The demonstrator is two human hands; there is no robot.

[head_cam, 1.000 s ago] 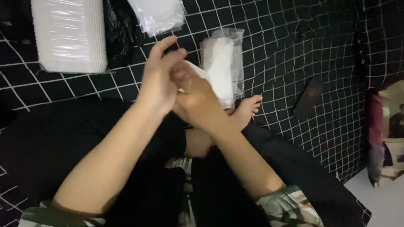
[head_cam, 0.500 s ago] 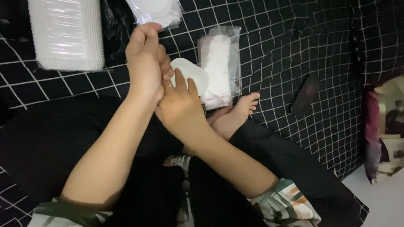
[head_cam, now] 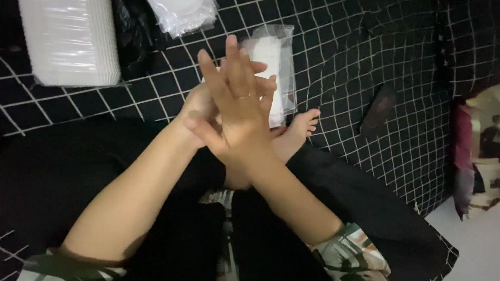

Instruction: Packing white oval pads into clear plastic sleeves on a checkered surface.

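My right hand [head_cam: 237, 109] is raised flat, fingers straight and pointing away from me. It lies palm-down against my left hand [head_cam: 198, 106], which is mostly hidden under it. Nothing shows between the palms. Just beyond the fingertips a clear plastic packet [head_cam: 278, 53] with white contents lies on the black grid-patterned sheet [head_cam: 360, 39]. My bare foot [head_cam: 297, 130] sticks out below the hands, over my crossed legs in black trousers.
A stack of white ribbed trays [head_cam: 70, 38] lies at the far left. Beside it is a clear bag of white round pieces [head_cam: 182, 7]. A dark flat object [head_cam: 378, 111] rests on the sheet to the right. A colourful bag [head_cam: 491, 147] stands at the sheet's right edge.
Both hands rose and the right hand opened flat over the left. The white oval pad seen beyond the hands half a second ago is now covered.
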